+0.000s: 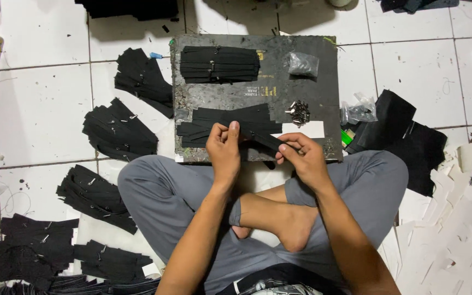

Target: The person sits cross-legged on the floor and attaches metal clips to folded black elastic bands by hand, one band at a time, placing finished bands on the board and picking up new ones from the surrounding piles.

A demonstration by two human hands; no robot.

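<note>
A white tiled floor (45, 114) is seen from above, with a dark board (307, 93) at centre frame and a black zipper strip held over its near edge.

The strip (262, 139) is pinched at one end by the left hand (224, 150) and at the other by the right hand (304, 158). Sliders (300, 112) lie loose on the board beside unfitted strips (219, 64). Finished bundles (118, 134) are piled along the left of the frame, suggesting much is done, with a stack left.

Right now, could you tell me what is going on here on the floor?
A person sits cross-legged on white tiles, both hands at a black zipper strip: the left hand pinches one end, the right hand grips the other. A dark board ahead carries stacked strips and a small pile of metal sliders. More bundles lie alongside.
</note>
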